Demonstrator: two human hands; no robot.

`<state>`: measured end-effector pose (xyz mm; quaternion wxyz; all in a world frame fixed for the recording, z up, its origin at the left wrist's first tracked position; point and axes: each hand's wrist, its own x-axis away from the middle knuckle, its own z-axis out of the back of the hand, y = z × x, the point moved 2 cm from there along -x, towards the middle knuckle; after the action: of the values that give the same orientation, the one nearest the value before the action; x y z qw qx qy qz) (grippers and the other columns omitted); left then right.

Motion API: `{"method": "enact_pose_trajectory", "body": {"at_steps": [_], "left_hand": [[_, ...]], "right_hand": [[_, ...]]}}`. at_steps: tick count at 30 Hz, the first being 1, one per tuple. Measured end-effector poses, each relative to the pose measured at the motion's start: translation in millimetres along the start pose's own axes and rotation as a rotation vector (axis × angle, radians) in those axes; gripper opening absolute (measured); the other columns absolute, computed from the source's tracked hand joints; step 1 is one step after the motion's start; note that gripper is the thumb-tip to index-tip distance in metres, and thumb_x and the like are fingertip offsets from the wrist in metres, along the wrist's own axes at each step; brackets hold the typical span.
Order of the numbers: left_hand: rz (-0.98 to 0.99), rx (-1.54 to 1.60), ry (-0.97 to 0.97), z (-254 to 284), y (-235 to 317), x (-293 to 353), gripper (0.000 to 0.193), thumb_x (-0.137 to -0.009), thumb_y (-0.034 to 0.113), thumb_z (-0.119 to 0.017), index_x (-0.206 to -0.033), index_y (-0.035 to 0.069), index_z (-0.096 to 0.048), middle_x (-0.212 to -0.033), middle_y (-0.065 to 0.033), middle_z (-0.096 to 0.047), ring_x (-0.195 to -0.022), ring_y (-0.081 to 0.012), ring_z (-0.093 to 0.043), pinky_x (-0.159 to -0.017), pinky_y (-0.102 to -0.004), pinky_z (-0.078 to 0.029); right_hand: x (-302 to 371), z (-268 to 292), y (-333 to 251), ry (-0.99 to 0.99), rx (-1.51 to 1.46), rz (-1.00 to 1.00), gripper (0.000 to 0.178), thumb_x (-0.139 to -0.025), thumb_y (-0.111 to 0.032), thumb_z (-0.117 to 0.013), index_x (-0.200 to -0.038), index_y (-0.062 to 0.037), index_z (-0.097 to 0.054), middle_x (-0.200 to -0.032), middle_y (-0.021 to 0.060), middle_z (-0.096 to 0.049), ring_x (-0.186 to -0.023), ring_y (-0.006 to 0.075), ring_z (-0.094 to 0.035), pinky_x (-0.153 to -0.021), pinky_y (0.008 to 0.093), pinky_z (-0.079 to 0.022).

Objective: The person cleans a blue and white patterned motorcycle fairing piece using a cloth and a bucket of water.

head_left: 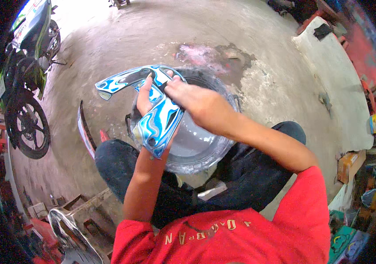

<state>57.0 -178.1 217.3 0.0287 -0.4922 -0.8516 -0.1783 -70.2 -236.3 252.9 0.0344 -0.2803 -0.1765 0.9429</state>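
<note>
Above a round dark basin (230,94) of grey, cloudy water, I hold a curved motorcycle body panel (164,119) with swirled blue, white and grey layers. My left hand (144,97) grips it from beneath, its thumb up through the bend of the panel and the other fingers mostly hidden behind. With bent fingers, my right hand (201,105) presses a small black piece (163,87) against the panel's surface. Sandpaper is possible, but too little of the piece shows to tell. The basin stands on the floor between my knees.
A motorcycle (27,119) stands at the far left. A thin curved panel (85,127) lies on the floor left of my knee. On the right are a long white slab (342,92) and a wooden box (351,167). Scuffed metal parts (75,233) lie at the lower left.
</note>
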Motion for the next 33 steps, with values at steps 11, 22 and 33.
{"method": "enact_pose_trajectory", "body": {"at_steps": [11,22,33], "left_hand": [[0.018,-0.059,0.026,-4,1,10,0.04,-0.097,0.035,-0.058,-0.121,0.002,-0.059,-0.111,-0.0163,-0.068,-0.102,-0.0306,-0.067,-0.092,-0.0433,-0.054],[0.064,-0.038,0.004,14,13,-5,0.038,-0.097,0.034,-0.057,-0.12,0.003,-0.058,-0.109,-0.0153,-0.068,-0.102,-0.0294,-0.067,-0.091,-0.0445,-0.053],[0.042,-0.089,0.004,-2,6,5,0.04,-0.098,0.034,-0.056,-0.121,0.001,-0.058,-0.11,-0.0158,-0.068,-0.102,-0.0294,-0.066,-0.091,-0.0446,-0.054]], "right_hand": [[6,-4,-15,0.048,-0.139,0.141,0.045,-0.089,-0.008,-0.06,-0.133,0.0013,-0.057,-0.131,0.0194,-0.064,-0.123,0.0329,-0.062,-0.104,0.0409,-0.051],[11,-6,-37,0.016,-0.211,0.228,0.054,-0.085,-0.004,-0.058,-0.139,-0.0003,-0.055,-0.14,0.0199,-0.058,-0.129,0.0329,-0.058,-0.108,0.042,-0.048],[13,-6,-29,0.029,-0.169,0.185,0.047,-0.089,-0.008,-0.056,-0.136,-0.0007,-0.056,-0.137,0.0198,-0.06,-0.127,0.034,-0.059,-0.106,0.0427,-0.049]]}}
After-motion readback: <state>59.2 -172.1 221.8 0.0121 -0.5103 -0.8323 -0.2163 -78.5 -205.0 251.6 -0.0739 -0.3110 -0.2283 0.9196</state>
